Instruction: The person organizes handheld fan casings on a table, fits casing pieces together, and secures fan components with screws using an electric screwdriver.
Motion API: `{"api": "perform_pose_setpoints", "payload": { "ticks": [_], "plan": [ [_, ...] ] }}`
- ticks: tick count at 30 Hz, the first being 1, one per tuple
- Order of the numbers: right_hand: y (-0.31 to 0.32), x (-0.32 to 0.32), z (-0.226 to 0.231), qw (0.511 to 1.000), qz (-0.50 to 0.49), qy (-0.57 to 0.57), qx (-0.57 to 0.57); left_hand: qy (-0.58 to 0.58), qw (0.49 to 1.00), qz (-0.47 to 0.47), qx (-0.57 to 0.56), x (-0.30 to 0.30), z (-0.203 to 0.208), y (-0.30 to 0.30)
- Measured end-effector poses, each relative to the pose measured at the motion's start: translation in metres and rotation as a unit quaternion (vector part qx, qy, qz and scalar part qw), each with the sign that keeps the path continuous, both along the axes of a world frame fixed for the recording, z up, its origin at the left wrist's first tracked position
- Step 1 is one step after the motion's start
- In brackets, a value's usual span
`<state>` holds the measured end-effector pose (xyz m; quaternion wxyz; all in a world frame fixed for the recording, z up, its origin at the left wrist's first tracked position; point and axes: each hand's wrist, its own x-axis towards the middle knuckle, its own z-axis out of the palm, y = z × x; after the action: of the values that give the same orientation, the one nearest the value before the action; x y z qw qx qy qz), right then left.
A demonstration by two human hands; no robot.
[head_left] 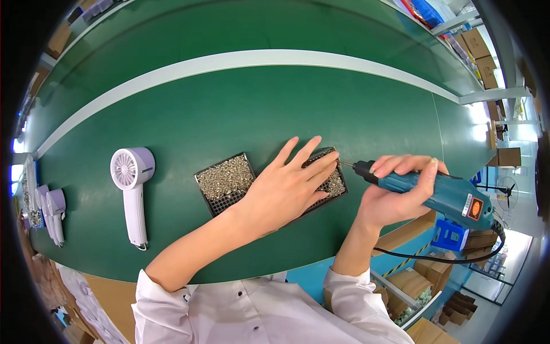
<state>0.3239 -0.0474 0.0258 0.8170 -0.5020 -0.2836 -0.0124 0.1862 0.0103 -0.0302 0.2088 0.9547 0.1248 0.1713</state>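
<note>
My left hand [283, 186] lies palm down across a black screw tray [342, 194], fingers stretched and spread, hiding most of it. Small silvery screws [336, 182] show at its right end. In my right hand [398, 192] is a teal electric screwdriver [455, 198], held roughly level. Its thin bit points left and ends at the tray's upper right corner, close to my left fingertips; whether they touch cannot be made out. To the left of that hand sits a second black tray [213, 207], heaped with screws, with bare holes along its near side.
A lilac handheld fan [133, 195] lies on the green table [172, 126], left of the trays. More lilac fan parts [52, 215] stand at the far left. A white ledge [275, 58] crosses the back. The screwdriver's black cord [452, 261] loops at the right, above cardboard boxes [409, 286].
</note>
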Motion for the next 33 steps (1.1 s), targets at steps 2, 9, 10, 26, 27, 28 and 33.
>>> {"api": "perform_pose_setpoints", "payload": {
  "ticks": [2, 9, 10, 26, 27, 28, 33],
  "plan": [
    [0.003, -0.004, 0.003, 1.0, -0.006, 0.003, 0.004, 0.002, 1.0, 0.004, 0.0, -0.003, 0.0, 0.0],
    [-0.001, 0.002, -0.002, 0.996, -0.006, 0.079, 0.04, -0.04, 0.998, 0.009, 0.04, -0.003, -0.005, -0.003],
    [-0.002, 0.0, -0.001, 0.998, -0.021, 0.049, 0.019, -0.036, 0.999, 0.009, 0.017, -0.004, -0.008, -0.005],
    [-0.002, -0.012, 0.006, 0.999, -0.026, 0.036, -0.014, -0.155, 0.848, 0.506, -0.02, -0.227, 0.04, 0.02],
    [-0.006, -0.006, 0.007, 0.999, -0.036, 0.036, -0.018, -0.13, 0.833, 0.534, -0.068, -0.238, 0.036, 0.021],
    [-0.012, 0.0, 0.007, 1.0, -0.007, 0.026, -0.013, -0.128, 0.831, 0.522, -0.142, -0.244, 0.029, 0.022],
    [0.015, -0.041, 0.012, 0.99, 0.122, 0.057, 0.039, 0.01, 0.858, 0.473, -0.198, -0.255, 0.03, 0.014]
  ]
}}
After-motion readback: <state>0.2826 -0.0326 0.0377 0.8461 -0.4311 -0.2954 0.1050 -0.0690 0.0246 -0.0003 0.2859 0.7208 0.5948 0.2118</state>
